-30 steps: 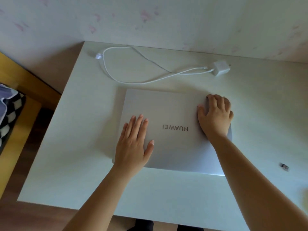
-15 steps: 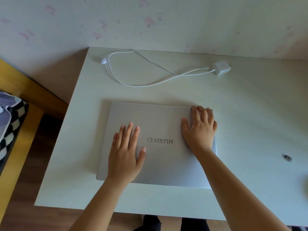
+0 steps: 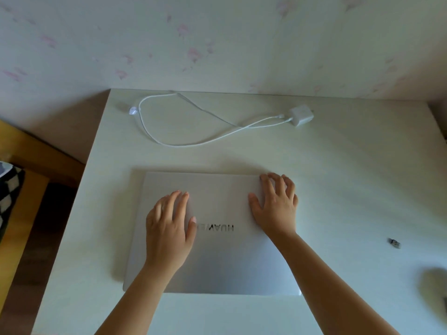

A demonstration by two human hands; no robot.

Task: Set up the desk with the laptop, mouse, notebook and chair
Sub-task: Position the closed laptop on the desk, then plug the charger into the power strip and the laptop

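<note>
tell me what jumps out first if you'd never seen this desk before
A closed silver laptop lies flat in the middle of the pale desk, its logo upside down to the wearer. The left hand rests palm-down on the lid, and the right hand sits at its far right corner with the fingers curled over the edge. Behind it, near the wall, a white charger trails a looping cable.

Left hand (image 3: 169, 228) flat, right hand (image 3: 275, 204) curled (both palm-down)
</note>
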